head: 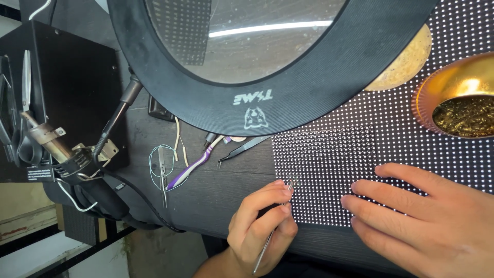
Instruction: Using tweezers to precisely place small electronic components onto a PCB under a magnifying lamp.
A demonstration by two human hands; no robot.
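A dark wood-grain bench [216, 190] is seen under bright light, with a round black-rimmed magnifier lamp [267, 77] hung above it. At the lower left, pale floor [31, 226] is glimpsed beyond the bench edge.

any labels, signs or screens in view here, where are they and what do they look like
LED dot panel: flat on the desk at right under both hands, black with a grid of lit white dots.
Printed logo: on the black round magnifier lamp rim, top centre, pale lettering above a small emblem.
Small label: on the black box at far left, a dark strip with tiny white print.
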